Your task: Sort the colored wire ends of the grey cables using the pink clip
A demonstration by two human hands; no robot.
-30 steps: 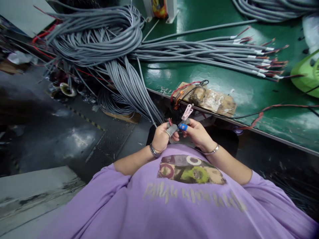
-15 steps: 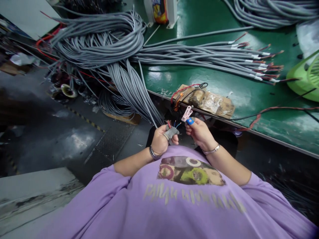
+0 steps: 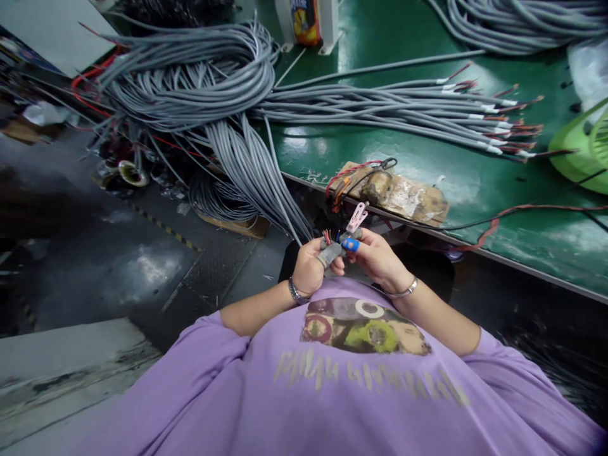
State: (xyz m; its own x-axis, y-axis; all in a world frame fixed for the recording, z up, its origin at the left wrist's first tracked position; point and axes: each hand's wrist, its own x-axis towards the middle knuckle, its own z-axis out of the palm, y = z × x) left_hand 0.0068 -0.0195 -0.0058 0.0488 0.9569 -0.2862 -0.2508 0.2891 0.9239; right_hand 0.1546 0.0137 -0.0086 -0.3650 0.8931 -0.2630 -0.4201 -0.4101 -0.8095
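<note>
My left hand (image 3: 308, 267) is closed in front of my body, gripping the end of a grey cable. Thin red wires (image 3: 327, 237) stick up from its fingers. A grey wrap (image 3: 330, 254) lies over its thumb area. My right hand (image 3: 377, 256), with a blue cover (image 3: 350, 244) on the thumb, pinches beside it, at the blue wires (image 3: 338, 235). Its fingertips hide most of those wires. Just behind the right fingers stands a pink clothespin (image 3: 357, 217) near the bench edge; its lower end is hidden.
The green bench (image 3: 308, 149) bears a large coil of grey cables (image 3: 190, 82) and stripped cable ends (image 3: 503, 130). A taped wooden block (image 3: 403, 196) lies at its edge, with red and black leads. A green basket (image 3: 582, 152) stands at right. Cables hang down left of my hands.
My right hand has moved left and slightly down, from beside the clothespin to the wires at my left hand. The blue wires, spread out before, are now mostly covered by its fingers.
</note>
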